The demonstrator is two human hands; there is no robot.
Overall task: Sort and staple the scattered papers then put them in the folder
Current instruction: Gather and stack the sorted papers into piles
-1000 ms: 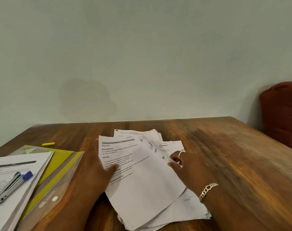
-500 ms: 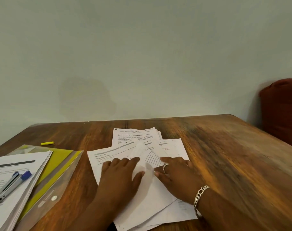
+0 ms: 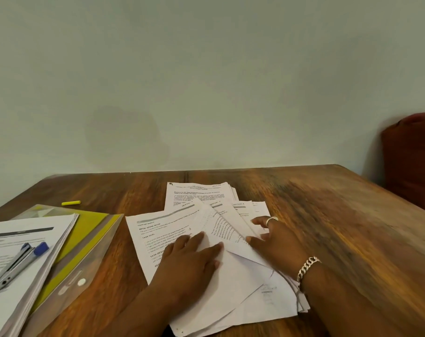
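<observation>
Wooden counter (image 3: 328, 227) against a pale wall: scattered papers (image 3: 243, 300) fan out at its middle. Left hand (image 3: 189, 266) and right hand (image 3: 277, 242) press flat, fingers straight, on them; folder (image 3: 85, 251) lies left.

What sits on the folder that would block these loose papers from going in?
A stack of papers lies on the clear folder, and a stapler rests on that stack. Both hands already lie flat on the scattered papers.

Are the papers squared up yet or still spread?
Spread: the papers fan out at differing angles under both flat hands, left hand, right hand.
</observation>
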